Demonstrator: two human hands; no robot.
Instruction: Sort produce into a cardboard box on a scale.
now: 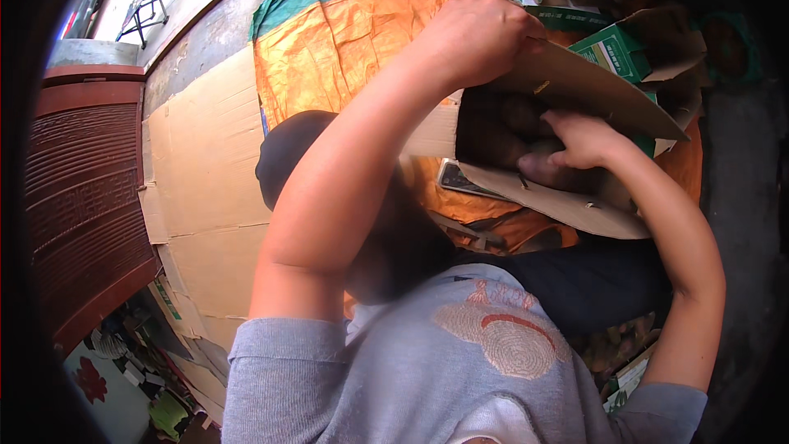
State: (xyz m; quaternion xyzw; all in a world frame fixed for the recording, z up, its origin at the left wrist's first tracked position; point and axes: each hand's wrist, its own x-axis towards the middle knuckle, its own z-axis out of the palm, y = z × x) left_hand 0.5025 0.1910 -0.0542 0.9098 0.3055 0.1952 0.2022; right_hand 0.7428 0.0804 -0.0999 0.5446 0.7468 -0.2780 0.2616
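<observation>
A brown cardboard box (612,90) stands tilted in front of me with its top flaps apart. My left hand (485,37) is closed on the edge of the far flap and holds it up. Into the box mouth reaches my right hand (582,138), its thumb and forefinger apart; its other fingers are partly hidden. Below its thumb lies a smooth, rounded, pinkish-brown thing (539,166), perhaps a root vegetable or fruit. A darker round thing (521,113) sits deeper in the shadow near the forefinger. Whether my right hand touches either, I cannot tell.
An orange and green tarp (329,49) covers the ground beyond the box. Flattened cardboard (205,197) lies to the left, next to a dark red slatted panel (86,197). Green cartons (612,53) crowd the far right. A flat, light-framed object (464,179) pokes out under the box.
</observation>
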